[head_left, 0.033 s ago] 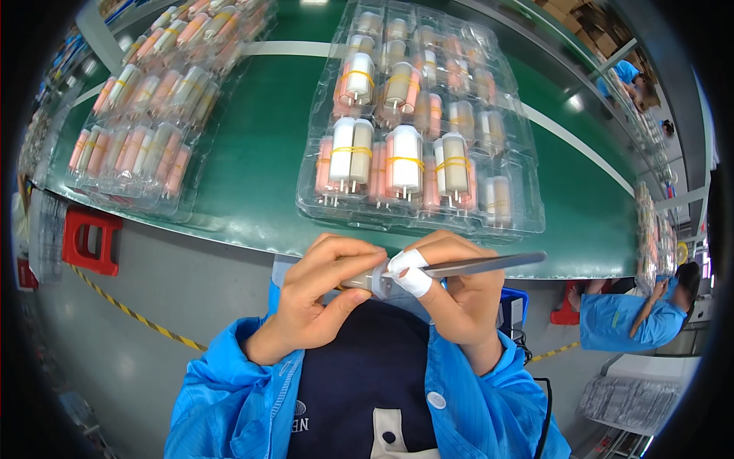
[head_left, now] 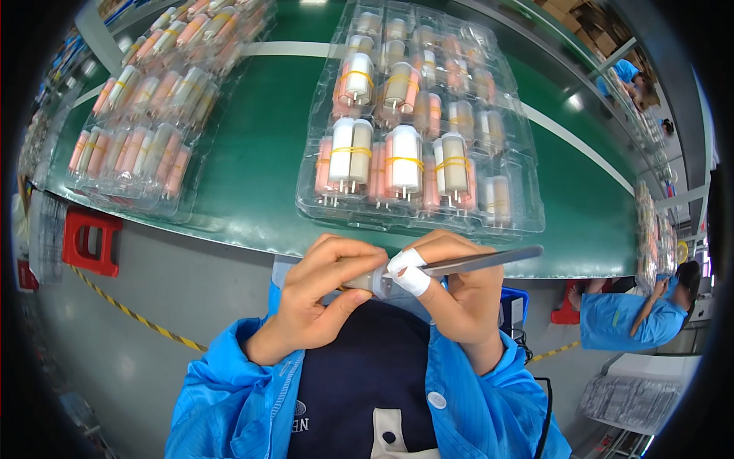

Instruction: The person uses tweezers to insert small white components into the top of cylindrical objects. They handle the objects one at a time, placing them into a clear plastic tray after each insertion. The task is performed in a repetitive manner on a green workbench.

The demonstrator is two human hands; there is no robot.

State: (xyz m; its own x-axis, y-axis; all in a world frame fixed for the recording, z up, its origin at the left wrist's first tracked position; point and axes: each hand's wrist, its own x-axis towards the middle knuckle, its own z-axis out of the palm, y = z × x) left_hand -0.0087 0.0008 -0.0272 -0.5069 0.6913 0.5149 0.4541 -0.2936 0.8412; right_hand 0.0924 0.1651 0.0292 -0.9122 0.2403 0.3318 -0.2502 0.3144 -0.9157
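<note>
My left hand is closed round a small greyish cylinder with a clear or pale collar at its right end. In my right hand, a slim grey metal tool that looks like tweezers is pinched between thumb and index finger, both wrapped in white tape. Its handle end points right; the working tip meets the cylinder's collar, largely hidden by the taped fingertips. Both hands are in front of my chest, at the near edge of the green table.
Ahead stands a clear plastic tray of white, grey and pink cylinders banded in yellow. More filled trays lie at left. Red stools stand below the table. A person in blue works at far right.
The tweezers-like tool's handle end has tipped slightly upward, and my right fingertips have shifted a touch left. My left hand keeps its hold on the cylinder.
</note>
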